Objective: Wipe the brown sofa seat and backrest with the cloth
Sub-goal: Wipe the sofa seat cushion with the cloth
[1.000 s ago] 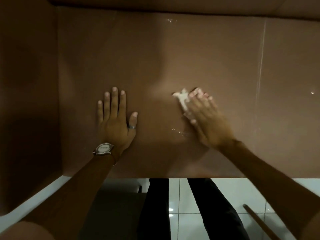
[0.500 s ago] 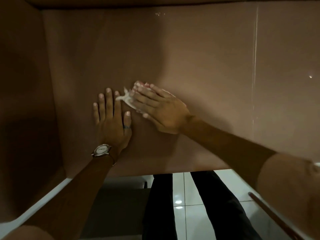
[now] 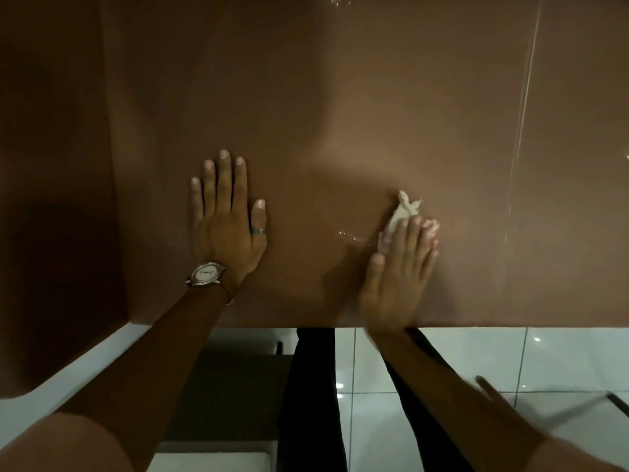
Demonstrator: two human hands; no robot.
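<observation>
The brown sofa seat (image 3: 340,114) fills most of the head view, smooth and glossy. My right hand (image 3: 398,270) presses a small white cloth (image 3: 401,212) flat onto the seat right of centre; the cloth's frayed end sticks out past my fingertips. A thin wet streak (image 3: 352,237) lies just left of the cloth. My left hand (image 3: 226,223) rests flat on the seat to the left, fingers spread, with a ring on the thumb and a wristwatch (image 3: 205,273) on the wrist.
The sofa's armrest (image 3: 51,199) rises along the left. A seam (image 3: 524,114) runs down the seat on the right. Below the seat's front edge are white floor tiles (image 3: 476,356), my dark trouser legs (image 3: 313,396) and a thin rod (image 3: 490,390) lying on the floor.
My right hand has swept the cloth from beside the left hand back to the right, leaving a wet streak. The left hand has stayed planted on the seat.
</observation>
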